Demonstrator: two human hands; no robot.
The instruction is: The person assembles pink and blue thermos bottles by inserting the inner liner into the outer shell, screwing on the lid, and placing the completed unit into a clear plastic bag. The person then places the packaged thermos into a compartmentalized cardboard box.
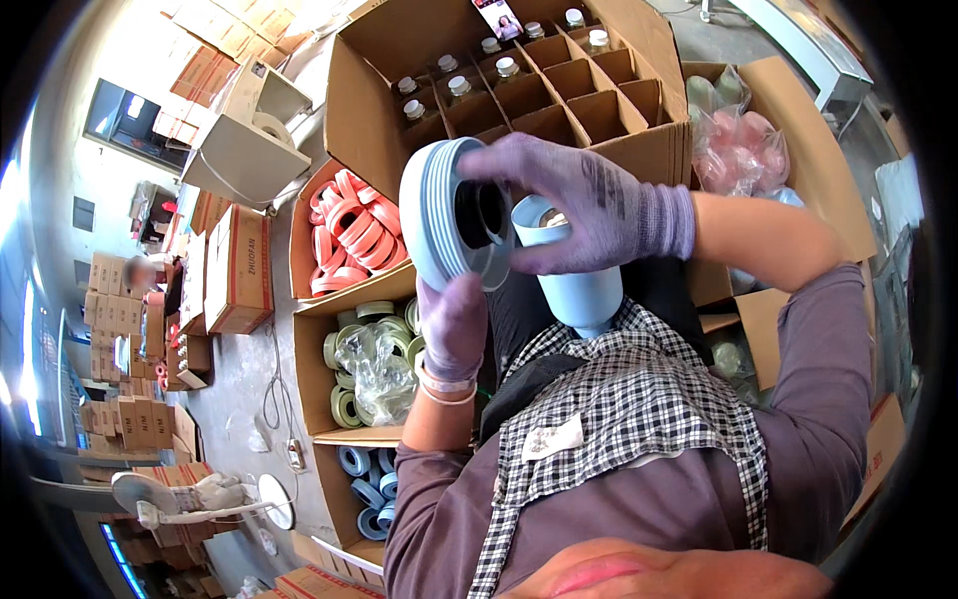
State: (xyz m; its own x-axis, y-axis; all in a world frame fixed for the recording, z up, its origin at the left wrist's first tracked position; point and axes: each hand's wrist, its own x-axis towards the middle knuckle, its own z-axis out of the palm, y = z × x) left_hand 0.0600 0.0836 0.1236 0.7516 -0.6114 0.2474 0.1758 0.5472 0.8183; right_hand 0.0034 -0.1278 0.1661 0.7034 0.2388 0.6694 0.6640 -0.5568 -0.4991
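In front of my lap, both gloved hands are on a light blue ribbed ring [427,215], tilted on its side, with a dark opening and a clear rim showing on its right. My left hand [456,329] grips it from below; most of those fingers are hidden behind it. From the right, my right hand [589,205] closes over the ring's upper edge, with its lower digit by the clear rim. A light blue cup-shaped piece [582,295] with a narrow end rests at my lap, partly behind the right hand.
Ahead stands a divided carton [639,140] with several white-capped clear bottles [459,87] and a phone [497,18]. On the left are boxes of red rings [354,235], green rings [344,407] and blue rings [369,489]. Bagged pink pieces [740,145] lie at right.
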